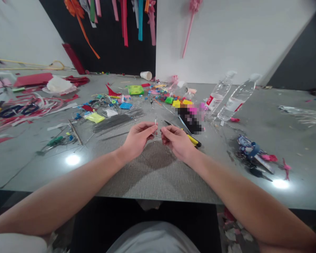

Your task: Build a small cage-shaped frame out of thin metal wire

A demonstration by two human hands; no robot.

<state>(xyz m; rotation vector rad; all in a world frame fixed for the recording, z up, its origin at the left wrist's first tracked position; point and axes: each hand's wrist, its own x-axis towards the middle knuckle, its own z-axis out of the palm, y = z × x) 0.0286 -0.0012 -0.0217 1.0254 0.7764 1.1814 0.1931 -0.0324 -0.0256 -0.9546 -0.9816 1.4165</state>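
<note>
My left hand [139, 136] is raised over the near middle of the table, thumb and fingers pinched on a thin, whitish, upright stick-like piece [155, 122]. Just to its right, my right hand [179, 141] is closed in a pinch, its fingertips a small gap away from the left ones. Whatever sits between the right fingertips is too small to make out. Partly hidden behind the right hand lies a tool with a yellow-and-black handle [195, 140]. A bundle of thin dark wires [118, 121] rests beyond my left hand.
Two clear plastic bottles [235, 102] stand at the right back. A blurred-out dark object [191, 119] lies beyond my right hand. Colourful clay packets [135, 90] and small bits spread across the middle. Ribbon scraps [37, 109] cover the left; a patterned item [249, 147] lies right.
</note>
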